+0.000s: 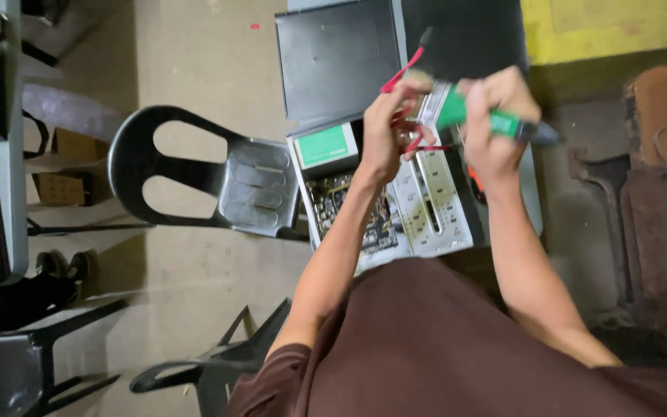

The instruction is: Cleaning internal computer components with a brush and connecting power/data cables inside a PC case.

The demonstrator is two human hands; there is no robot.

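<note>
my right hand (496,127) is clenched round a green screwdriver (496,120), its long axis running across the open case (426,208), handle end out to the right and the tip hidden toward my left hand (387,131). that hand pinches red cables (407,69) just above the drive cage. the two hands sit close together over the case, the left nearer the board (349,208). motion blur hides the screw itself
</note>
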